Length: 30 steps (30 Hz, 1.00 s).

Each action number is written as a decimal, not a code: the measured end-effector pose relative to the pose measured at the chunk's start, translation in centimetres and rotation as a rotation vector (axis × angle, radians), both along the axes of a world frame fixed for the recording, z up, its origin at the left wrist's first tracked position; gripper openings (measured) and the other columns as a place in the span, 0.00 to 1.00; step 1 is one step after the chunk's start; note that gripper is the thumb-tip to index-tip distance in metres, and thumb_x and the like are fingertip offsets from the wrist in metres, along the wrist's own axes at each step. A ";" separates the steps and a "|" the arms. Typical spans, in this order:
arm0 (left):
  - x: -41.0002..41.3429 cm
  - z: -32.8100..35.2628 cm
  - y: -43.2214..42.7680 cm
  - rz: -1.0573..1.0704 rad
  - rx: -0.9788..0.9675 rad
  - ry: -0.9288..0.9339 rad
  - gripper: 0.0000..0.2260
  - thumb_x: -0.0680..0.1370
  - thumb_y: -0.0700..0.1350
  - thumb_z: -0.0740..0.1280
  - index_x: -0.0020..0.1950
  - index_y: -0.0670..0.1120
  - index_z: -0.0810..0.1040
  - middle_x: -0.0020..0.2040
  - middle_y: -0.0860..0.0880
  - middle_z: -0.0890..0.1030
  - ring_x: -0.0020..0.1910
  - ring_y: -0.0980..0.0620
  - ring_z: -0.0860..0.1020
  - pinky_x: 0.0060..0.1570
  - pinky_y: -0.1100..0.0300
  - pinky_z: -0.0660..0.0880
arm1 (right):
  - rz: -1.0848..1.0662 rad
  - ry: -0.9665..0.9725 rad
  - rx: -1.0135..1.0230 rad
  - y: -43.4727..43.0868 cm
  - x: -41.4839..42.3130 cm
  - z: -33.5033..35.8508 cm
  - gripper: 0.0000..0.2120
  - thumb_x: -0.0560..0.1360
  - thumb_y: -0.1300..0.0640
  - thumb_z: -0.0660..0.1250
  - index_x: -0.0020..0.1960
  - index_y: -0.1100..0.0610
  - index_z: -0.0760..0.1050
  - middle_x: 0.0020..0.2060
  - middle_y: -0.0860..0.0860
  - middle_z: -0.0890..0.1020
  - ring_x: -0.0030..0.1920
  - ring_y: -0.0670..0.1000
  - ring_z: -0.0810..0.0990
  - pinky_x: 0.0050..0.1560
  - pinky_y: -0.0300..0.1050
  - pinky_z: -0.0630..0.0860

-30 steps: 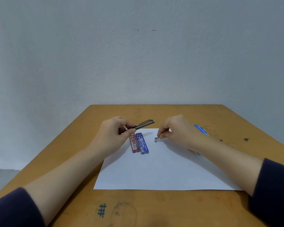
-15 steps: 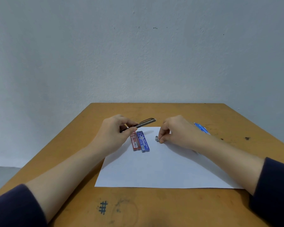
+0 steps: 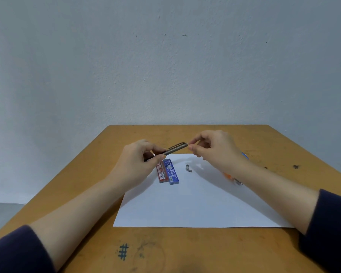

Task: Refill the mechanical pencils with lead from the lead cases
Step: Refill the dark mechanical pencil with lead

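My left hand [image 3: 138, 160] grips a dark grey mechanical pencil [image 3: 174, 149] by its lower half, above the white paper [image 3: 195, 201]. My right hand [image 3: 215, 150] pinches the pencil's clip end with thumb and forefinger. A red lead case [image 3: 161, 174] and a blue lead case [image 3: 171, 172] lie side by side on the paper under my left hand. A small grey cap [image 3: 188, 168] lies on the paper to their right. A second pencil with an orange part [image 3: 231, 177] and a blue end [image 3: 245, 155] lies mostly hidden behind my right forearm.
The wooden table [image 3: 185, 251] carries a drawn hash mark [image 3: 123, 251] near its front edge and dark spots [image 3: 295, 166] at the right. A grey wall rises right behind the table's far edge.
My right hand left the small grey cap on the paper and rose to the pencil's clip end. My left hand holds the pencil a little higher.
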<state>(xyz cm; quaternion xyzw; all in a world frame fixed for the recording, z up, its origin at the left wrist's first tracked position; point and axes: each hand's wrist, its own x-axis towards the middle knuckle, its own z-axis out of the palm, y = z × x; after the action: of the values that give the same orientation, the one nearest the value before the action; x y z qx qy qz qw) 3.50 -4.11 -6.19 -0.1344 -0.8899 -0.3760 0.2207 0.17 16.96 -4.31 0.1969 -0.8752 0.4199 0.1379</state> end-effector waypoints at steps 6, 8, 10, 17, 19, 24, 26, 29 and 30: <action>0.5 -0.1 0.7 -0.033 0.087 -0.025 0.07 0.75 0.40 0.71 0.50 0.50 0.84 0.39 0.57 0.79 0.33 0.62 0.74 0.32 0.72 0.68 | 0.020 -0.115 -0.232 -0.3 0.4 0.1 0.03 0.73 0.63 0.71 0.43 0.55 0.79 0.33 0.55 0.83 0.33 0.49 0.81 0.38 0.43 0.78; 0.8 -0.1 1.0 -0.048 0.132 -0.036 0.06 0.74 0.39 0.71 0.48 0.49 0.84 0.38 0.56 0.79 0.31 0.62 0.74 0.31 0.73 0.67 | 0.023 -0.182 -0.366 -0.5 0.8 0.3 0.03 0.73 0.66 0.70 0.44 0.59 0.80 0.34 0.56 0.83 0.34 0.51 0.81 0.38 0.41 0.78; 1.1 -0.2 1.4 -0.065 0.203 -0.043 0.06 0.73 0.38 0.72 0.47 0.49 0.84 0.36 0.55 0.79 0.30 0.62 0.74 0.30 0.74 0.66 | 0.047 -0.316 -0.586 -0.8 1.2 0.4 0.04 0.72 0.68 0.70 0.45 0.62 0.79 0.35 0.57 0.82 0.33 0.51 0.81 0.36 0.38 0.78; 2.4 0.0 2.7 -0.137 0.382 -0.111 0.07 0.69 0.39 0.76 0.45 0.43 0.82 0.25 0.51 0.76 0.27 0.50 0.79 0.27 0.62 0.74 | 0.140 -0.549 -0.984 -2.0 2.2 0.3 0.09 0.71 0.70 0.69 0.48 0.60 0.78 0.34 0.54 0.82 0.30 0.49 0.79 0.34 0.35 0.77; 2.5 0.1 2.8 -0.147 0.375 -0.123 0.08 0.68 0.40 0.77 0.45 0.43 0.82 0.25 0.51 0.77 0.27 0.48 0.80 0.29 0.57 0.77 | 0.136 -0.547 -0.980 -2.1 2.3 0.2 0.10 0.70 0.70 0.70 0.49 0.59 0.78 0.36 0.54 0.82 0.31 0.48 0.79 0.34 0.35 0.76; 2.4 0.1 2.7 -0.190 0.263 -0.101 0.15 0.65 0.53 0.74 0.47 0.48 0.84 0.39 0.53 0.81 0.33 0.56 0.80 0.34 0.62 0.77 | 0.086 -0.537 -0.946 -1.7 1.6 0.2 0.09 0.72 0.69 0.69 0.48 0.58 0.79 0.34 0.53 0.81 0.30 0.47 0.76 0.32 0.34 0.75; 2.1 0.1 2.5 -0.183 0.151 -0.116 0.18 0.66 0.54 0.74 0.52 0.48 0.83 0.45 0.56 0.80 0.39 0.60 0.79 0.41 0.62 0.77 | 0.059 -0.530 -0.915 -1.4 1.1 0.2 0.08 0.73 0.69 0.68 0.48 0.59 0.79 0.34 0.53 0.81 0.30 0.47 0.75 0.31 0.34 0.74; 1.7 -0.2 2.0 -0.156 -0.035 -0.170 0.22 0.68 0.53 0.76 0.61 0.53 0.78 0.54 0.58 0.76 0.50 0.62 0.76 0.53 0.65 0.74 | 0.010 -0.527 -0.804 -0.8 0.4 0.0 0.07 0.74 0.67 0.67 0.50 0.60 0.80 0.34 0.52 0.80 0.32 0.47 0.75 0.31 0.34 0.74; 1.5 -0.3 1.9 -0.146 -0.077 -0.191 0.24 0.68 0.54 0.76 0.63 0.54 0.77 0.55 0.59 0.74 0.52 0.63 0.75 0.55 0.66 0.72 | -0.006 -0.524 -0.755 -0.6 0.2 -0.2 0.07 0.75 0.67 0.67 0.52 0.61 0.80 0.34 0.52 0.80 0.33 0.48 0.75 0.32 0.35 0.74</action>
<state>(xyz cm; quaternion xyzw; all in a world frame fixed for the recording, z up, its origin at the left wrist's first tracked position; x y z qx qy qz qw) 5.01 -2.25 -6.46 -0.1707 -0.9084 -0.3679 0.1019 0.36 16.35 -4.49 0.0177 -0.6668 0.7446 -0.0249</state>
